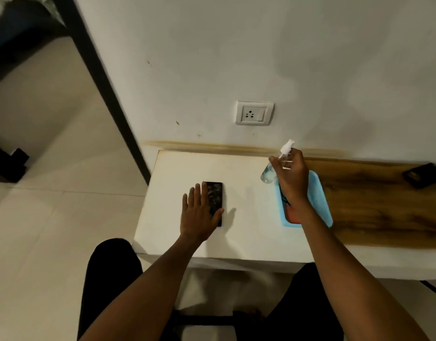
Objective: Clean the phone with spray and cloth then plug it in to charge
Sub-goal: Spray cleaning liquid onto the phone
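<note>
Fingers of the left hand lay straight and flat on the phone at frame centre; the right hand gripped the spray bottle above the blue cloth.

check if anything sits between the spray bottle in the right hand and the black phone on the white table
Nothing visible does. The right hand holds the clear plastic spray bottle above the blue tray; only bare white table lies between it and the black phone. The left hand rests flat on the phone, partly covering it.
</note>
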